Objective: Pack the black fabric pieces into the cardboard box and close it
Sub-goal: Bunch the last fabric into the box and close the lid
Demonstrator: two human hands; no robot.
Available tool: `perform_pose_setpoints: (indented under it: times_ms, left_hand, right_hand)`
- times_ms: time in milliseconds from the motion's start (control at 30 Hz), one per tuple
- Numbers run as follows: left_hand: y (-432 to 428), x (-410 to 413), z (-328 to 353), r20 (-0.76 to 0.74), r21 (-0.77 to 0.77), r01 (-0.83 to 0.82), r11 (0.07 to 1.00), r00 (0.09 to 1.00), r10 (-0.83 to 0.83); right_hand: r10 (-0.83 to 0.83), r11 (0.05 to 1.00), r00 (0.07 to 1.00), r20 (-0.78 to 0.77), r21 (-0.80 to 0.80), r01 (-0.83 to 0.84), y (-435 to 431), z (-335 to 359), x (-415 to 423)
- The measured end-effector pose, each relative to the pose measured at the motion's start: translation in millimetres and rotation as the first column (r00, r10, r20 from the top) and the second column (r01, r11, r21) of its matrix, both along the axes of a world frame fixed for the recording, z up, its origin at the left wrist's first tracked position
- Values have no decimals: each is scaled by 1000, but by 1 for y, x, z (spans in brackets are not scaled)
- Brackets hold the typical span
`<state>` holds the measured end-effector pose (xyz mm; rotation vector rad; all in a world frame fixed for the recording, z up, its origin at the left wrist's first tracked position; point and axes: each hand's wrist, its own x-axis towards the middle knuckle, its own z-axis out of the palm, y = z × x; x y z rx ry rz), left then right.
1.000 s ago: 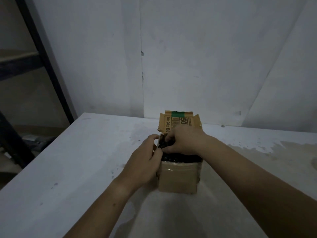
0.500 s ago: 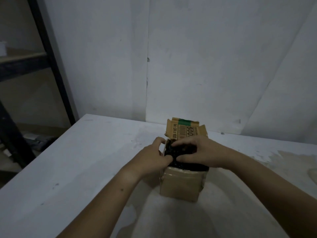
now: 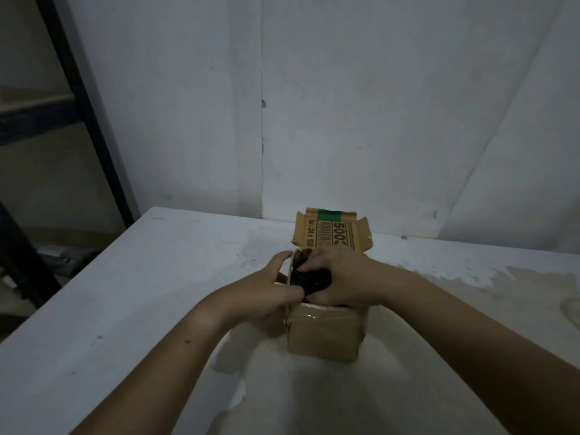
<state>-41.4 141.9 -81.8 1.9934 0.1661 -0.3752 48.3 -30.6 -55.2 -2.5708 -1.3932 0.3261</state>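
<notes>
A small brown cardboard box (image 3: 324,334) stands on the white table, its printed lid flap (image 3: 332,230) upright at the back. Black fabric pieces (image 3: 309,281) fill its open top. My right hand (image 3: 340,277) lies over the fabric, fingers curled round it from above. My left hand (image 3: 270,287) is at the box's left edge; its thumb rests on the left side flap and its fingers pinch the fabric at the near left corner. Much of the fabric is hidden under both hands.
The white table (image 3: 141,293) has worn, stained patches on its right half and near side. A white wall stands just behind the box. A dark metal rack (image 3: 78,98) stands off the table's left end.
The view has shifted slightly. My right hand has moved further over the fabric and pressed it lower into the box; my left hand stays at the left edge.
</notes>
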Motion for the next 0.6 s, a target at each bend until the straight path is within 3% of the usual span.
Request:
perform_pose_setpoints:
  times_ms: [100, 167, 233, 333, 467, 533, 600]
  left_hand:
    - [-7, 8, 6, 21, 121, 72, 990, 997, -76]
    - [-10, 14, 8, 12, 135, 87, 987, 996, -89]
    - [-10, 20, 11, -50, 145, 90, 985, 995, -84]
    - [-9, 25, 13, -126, 156, 93, 983, 989, -74]
    - [-7, 24, 11, -124, 154, 92, 984, 990, -73]
    - [-6, 22, 12, -108, 136, 97, 986, 991, -83]
    - [-7, 18, 11, -75, 132, 103, 986, 993, -94]
  right_hand:
    - [-57, 985, 985, -161, 155, 82, -26, 4, 3]
    - [-130, 962, 982, -140, 221, 159, -44, 8, 5]
    - [-165, 973, 985, -58, 156, 172, -50, 11, 5]
    - [-126, 992, 991, -54, -37, 124, -38, 13, 1]
    - [-173, 952, 985, 21, -252, 173, -22, 16, 4]
    - [-182, 949, 983, 25, -256, 182, -21, 14, 5]
    - [-164, 976, 984, -72, -155, 151, -28, 12, 6]
